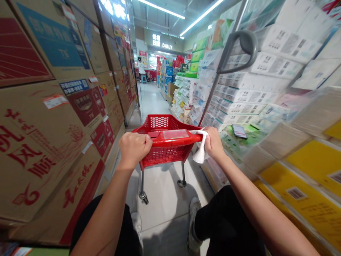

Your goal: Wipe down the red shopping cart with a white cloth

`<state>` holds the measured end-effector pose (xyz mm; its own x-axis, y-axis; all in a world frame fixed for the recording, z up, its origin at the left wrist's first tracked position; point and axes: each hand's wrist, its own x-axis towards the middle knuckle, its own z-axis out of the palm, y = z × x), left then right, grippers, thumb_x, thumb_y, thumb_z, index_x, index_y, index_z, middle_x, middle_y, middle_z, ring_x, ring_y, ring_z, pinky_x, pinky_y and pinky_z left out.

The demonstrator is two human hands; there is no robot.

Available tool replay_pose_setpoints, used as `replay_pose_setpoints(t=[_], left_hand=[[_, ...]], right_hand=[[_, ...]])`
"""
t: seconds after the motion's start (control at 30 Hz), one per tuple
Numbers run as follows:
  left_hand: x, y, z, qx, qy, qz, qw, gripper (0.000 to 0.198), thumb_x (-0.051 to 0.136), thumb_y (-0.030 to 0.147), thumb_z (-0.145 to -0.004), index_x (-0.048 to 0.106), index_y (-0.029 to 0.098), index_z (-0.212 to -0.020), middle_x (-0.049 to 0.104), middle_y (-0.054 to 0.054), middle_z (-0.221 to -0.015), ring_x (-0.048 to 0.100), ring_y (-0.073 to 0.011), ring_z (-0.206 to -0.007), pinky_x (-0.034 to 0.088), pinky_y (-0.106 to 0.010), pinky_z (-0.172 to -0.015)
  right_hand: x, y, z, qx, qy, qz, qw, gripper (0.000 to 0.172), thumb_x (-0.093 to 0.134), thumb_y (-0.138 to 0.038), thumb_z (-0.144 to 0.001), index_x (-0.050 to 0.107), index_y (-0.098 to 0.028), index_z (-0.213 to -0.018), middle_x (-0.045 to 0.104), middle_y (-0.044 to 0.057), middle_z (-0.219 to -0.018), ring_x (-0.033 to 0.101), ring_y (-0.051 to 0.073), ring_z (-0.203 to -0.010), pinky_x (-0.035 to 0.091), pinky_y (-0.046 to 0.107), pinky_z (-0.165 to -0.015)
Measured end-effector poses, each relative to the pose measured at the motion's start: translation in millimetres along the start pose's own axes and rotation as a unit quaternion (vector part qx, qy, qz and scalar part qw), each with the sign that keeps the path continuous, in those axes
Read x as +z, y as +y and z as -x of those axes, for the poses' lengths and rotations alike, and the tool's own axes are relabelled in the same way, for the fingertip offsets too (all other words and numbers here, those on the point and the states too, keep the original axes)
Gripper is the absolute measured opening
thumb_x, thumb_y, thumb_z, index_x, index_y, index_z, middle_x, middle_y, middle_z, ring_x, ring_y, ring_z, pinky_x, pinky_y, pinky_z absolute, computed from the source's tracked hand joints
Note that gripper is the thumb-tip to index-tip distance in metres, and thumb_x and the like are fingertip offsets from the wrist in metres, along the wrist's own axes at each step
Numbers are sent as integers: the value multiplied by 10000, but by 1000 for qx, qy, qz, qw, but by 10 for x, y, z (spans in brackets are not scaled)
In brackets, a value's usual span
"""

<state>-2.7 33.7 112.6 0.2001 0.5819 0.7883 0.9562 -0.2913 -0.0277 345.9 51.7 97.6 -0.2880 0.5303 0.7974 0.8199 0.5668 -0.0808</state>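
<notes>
A red plastic shopping cart (pixel 167 155) on grey legs with casters stands right in front of me. My left hand (pixel 134 147) is wrapped round the left end of its handlebar, fingers closed. At the right end, my right hand (pixel 214 142) is closed on the handlebar too, with a white cloth (pixel 200 153) draped there and hanging beside the fingers. Whether that hand also pinches the cloth is hard to tell. A clear label panel (pixel 176 134) sits mid-handle. What lies inside the basket is mostly hidden by the handle.
Stacked cardboard cartons (pixel 34 142) wall the left side. On the right rise wrapped tissue packs (pixel 247 96) and yellow packages (pixel 306 177), near a pole with a grey loop handle (pixel 239 51). The tiled aisle (pixel 149 96) runs ahead towards a person (pixel 141 67) by a blue stool (pixel 144 78).
</notes>
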Motion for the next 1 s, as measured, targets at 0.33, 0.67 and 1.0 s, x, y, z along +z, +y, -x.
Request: replay_pose_setpoints(t=[0.33,0.67,1.0], left_hand=[[16,112,18,-14,24,5,1000,370,463,259,-862,651,181,-553,672,-74,-577,603,-203,-597,365,-364,-680],[-21,173,-8,27,-6,-2,1000,375,451,261,-873,661,183,-571,669,-85,-587,602,-207,-595,348,-356,-654],[-19,125,-39,37,-36,-10,999,432,400,303,-909,661,176,-590,687,-86,-626,602,-200,-588,333,-351,-633]], right_hand=[[195,-1007,-101,31,-6,36,999,437,366,-293,-989,531,-147,-1367,574,147,-1373,510,300,-1242,371,492,-1071],[435,-1565,-415,-62,-86,45,993,427,417,-352,-1019,553,-154,-1372,570,133,-1418,477,287,-1344,360,453,-1139],[89,-467,-232,-49,-94,50,993,667,401,-628,-978,493,-168,-1452,565,124,-1439,522,271,-1331,396,427,-1133]])
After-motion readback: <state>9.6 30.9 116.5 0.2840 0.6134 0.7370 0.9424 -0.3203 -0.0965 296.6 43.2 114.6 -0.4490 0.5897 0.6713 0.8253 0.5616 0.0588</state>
